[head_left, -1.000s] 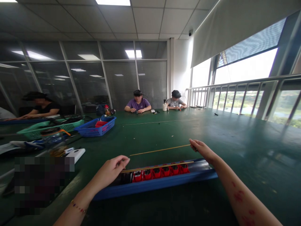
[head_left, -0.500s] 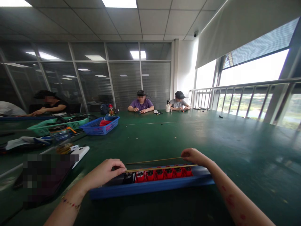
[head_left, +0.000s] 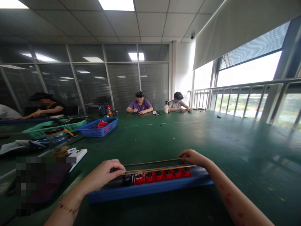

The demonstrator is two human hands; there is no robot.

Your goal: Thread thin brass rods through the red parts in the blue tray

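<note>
A long blue tray (head_left: pixel 150 191) lies on the green table, holding a row of several red cups (head_left: pixel 158 175) with dark contents and black items at its left end. Thin yellowish strips (head_left: pixel 160 169) stretch across the tray's top and along its far side. My left hand (head_left: pixel 112 169) pinches the strips' left end over the tray. Above the tray's far right part, my right hand (head_left: pixel 191 156) has its fingers closed around the right end of the far strip. The near strip's right end lies by that wrist.
Left of the tray are a dark pixelated object (head_left: pixel 39 185), a white device (head_left: pixel 78 158), a glass jar (head_left: pixel 57 142), a blue basket (head_left: pixel 97 129) and a green basket (head_left: pixel 51 127). Two people (head_left: pixel 140 103) sit across the table; another person sits at far left.
The whole view has shifted slightly. The far strip's left end has come closer to my left hand. Both hands hold nearly the same pose over the tray.
</note>
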